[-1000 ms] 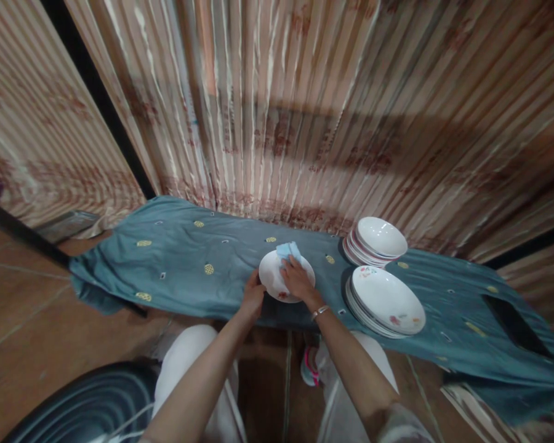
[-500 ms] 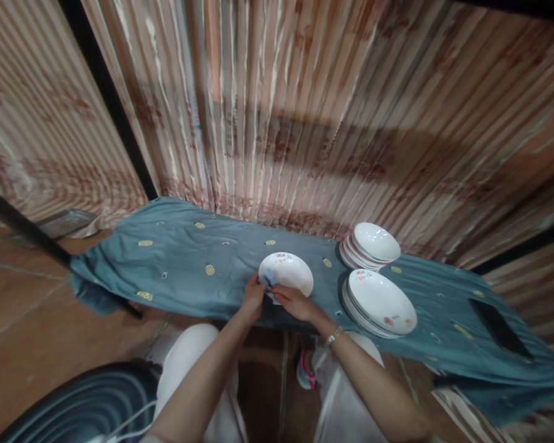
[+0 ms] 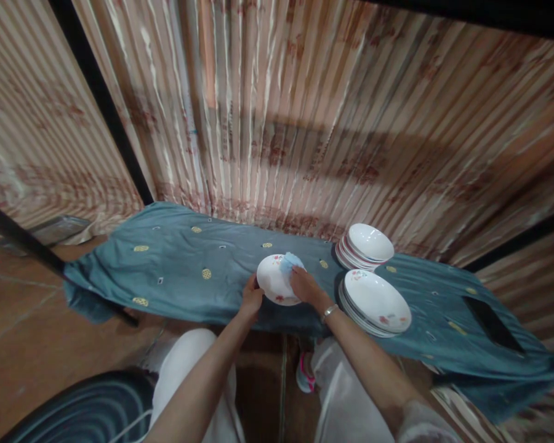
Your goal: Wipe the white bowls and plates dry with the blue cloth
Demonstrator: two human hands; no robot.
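A white plate (image 3: 273,282) with small flower prints is held over the near edge of the cloth-covered table. My left hand (image 3: 252,295) grips its left rim, the fingers partly hidden behind it. My right hand (image 3: 305,285) is closed on a light blue cloth (image 3: 290,262), pressed against the plate's upper right part. To the right of that hand stands a stack of white flowered plates (image 3: 377,301). Behind this stack is another of white bowls (image 3: 370,242).
A blue-green cloth with yellow prints (image 3: 175,252) covers the low table. A dark phone-like slab (image 3: 492,323) lies at its right end. Black poles (image 3: 106,111) rise around it, and a striped curtain (image 3: 277,123) hangs behind. A dark ribbed round object (image 3: 83,412) is at lower left.
My right hand has moved with the blue cloth from the plate's lower left to its upper right. The flower prints now sit elsewhere around the rim, so the plate has turned.
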